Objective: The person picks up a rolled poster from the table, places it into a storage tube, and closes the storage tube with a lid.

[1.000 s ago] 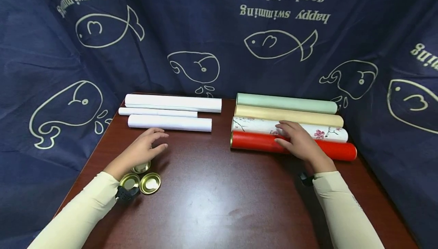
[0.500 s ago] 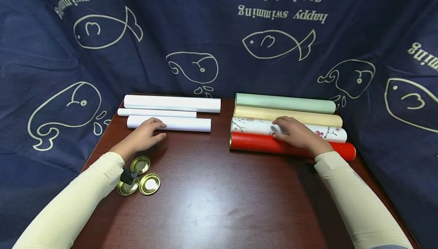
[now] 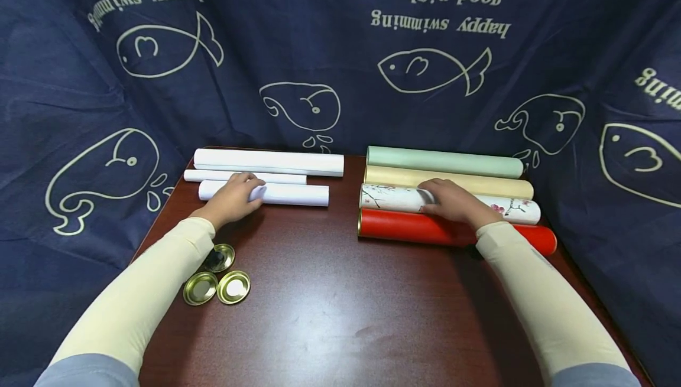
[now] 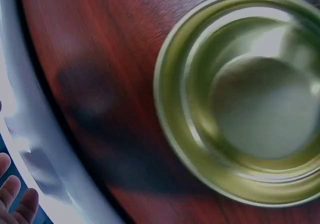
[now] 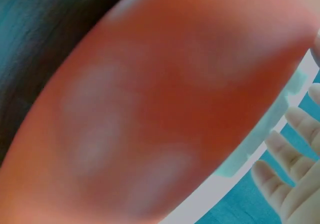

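In the head view my left hand (image 3: 231,199) is over the left end of the front white paper roll (image 3: 292,194). Its thumb is by the near edge and its fingertips reach toward the thinner roll (image 3: 213,175) behind. My right hand (image 3: 452,201) lies across a white tube with pink blossoms (image 3: 391,197), thumb at its near side, fingers over its far side. Under that wrist is a red tube (image 3: 409,225). Both wrist views show loosely spread fingertips (image 4: 10,189) (image 5: 282,156) beyond the left roll and the right tubes; no firm hold shows.
Three gold round lids (image 3: 233,287) lie on the dark wooden table (image 3: 319,316) near my left forearm. A thicker white roll (image 3: 268,161) is at the back left. Beige (image 3: 388,175) and pale green (image 3: 447,161) tubes lie behind the blossom tube. A blue printed cloth (image 3: 319,20) hangs behind.
My left hand has moved forward from above the table onto the front white roll. My right hand has moved slightly left and settled over the blossom tube. The red tube has shifted slightly toward me.
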Demonstrator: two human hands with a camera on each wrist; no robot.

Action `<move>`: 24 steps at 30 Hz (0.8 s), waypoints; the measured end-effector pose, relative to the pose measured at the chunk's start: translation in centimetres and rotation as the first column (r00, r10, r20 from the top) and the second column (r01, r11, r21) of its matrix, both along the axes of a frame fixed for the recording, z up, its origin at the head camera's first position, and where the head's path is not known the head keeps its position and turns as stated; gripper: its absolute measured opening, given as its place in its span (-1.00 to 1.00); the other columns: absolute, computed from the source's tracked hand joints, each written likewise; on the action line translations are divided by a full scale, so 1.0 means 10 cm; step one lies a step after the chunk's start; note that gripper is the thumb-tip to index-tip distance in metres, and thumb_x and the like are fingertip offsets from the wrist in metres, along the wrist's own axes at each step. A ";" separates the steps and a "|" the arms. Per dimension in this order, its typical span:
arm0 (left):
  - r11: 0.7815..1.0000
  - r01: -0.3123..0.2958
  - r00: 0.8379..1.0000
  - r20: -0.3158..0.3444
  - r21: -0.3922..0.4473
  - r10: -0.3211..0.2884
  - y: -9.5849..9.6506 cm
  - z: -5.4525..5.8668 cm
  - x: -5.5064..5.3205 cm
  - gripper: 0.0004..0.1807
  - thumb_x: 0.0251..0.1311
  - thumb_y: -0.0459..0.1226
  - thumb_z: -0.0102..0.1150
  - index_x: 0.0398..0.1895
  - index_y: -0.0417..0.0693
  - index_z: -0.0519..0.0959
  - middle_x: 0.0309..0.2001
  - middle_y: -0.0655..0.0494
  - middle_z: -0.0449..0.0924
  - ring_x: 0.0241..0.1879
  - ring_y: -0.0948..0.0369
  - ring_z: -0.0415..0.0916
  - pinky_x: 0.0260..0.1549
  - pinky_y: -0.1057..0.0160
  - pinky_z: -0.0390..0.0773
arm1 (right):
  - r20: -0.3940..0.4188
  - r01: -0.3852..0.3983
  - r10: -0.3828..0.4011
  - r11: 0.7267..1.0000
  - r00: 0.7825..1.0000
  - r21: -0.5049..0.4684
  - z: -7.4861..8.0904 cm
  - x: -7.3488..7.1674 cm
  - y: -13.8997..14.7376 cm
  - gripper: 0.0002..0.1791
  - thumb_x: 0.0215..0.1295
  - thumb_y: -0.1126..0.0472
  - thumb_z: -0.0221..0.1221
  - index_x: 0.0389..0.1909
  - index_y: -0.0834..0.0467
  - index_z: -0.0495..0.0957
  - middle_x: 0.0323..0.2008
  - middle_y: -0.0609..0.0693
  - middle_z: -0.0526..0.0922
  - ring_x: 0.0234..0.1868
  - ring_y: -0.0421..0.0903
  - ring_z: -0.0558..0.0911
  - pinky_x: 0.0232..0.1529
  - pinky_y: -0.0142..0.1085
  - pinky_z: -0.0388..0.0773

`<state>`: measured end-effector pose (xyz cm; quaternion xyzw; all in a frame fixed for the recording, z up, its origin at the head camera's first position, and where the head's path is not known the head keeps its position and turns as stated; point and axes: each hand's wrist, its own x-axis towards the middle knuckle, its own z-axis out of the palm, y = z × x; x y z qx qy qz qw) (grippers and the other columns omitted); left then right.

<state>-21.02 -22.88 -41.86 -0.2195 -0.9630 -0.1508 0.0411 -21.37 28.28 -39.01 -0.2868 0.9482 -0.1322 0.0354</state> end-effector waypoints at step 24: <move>0.976 -0.081 0.982 0.149 -0.202 0.112 0.22 -0.02 -0.13 -0.57 0.48 -0.12 -0.08 0.26 -0.15 0.46 0.25 -0.19 0.43 0.22 -0.26 0.31 0.08 -0.35 0.34 | 0.149 0.114 -0.118 0.993 0.982 0.040 0.02 -0.16 -0.17 -0.53 0.13 0.35 0.37 0.07 0.34 0.51 -0.08 0.26 0.64 -0.07 0.16 0.58 0.07 0.04 0.45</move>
